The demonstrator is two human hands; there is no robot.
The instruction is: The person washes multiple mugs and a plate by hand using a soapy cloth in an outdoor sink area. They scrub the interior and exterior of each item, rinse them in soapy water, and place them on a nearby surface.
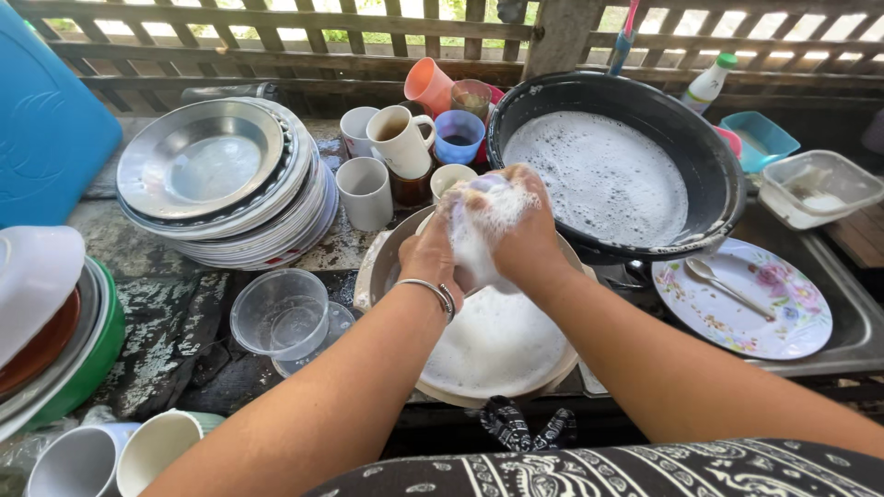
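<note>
My left hand (429, 256) and my right hand (521, 232) are pressed together over a round basin of soapy water (552, 368). Both are wrapped around a soapy object (479, 216) covered in white foam; what it is stays hidden under the suds. A metal bracelet sits on my left wrist. Behind my hands stands a large black pan (714, 156) filled with foamy water.
A stack of metal plates (221, 179) sits at the left, with several cups and mugs (398, 138) beside it. A clear plastic bowl (279, 311) lies near my left arm. A flowered plate with a spoon (741, 294) rests at the right, plastic containers (820, 184) behind it.
</note>
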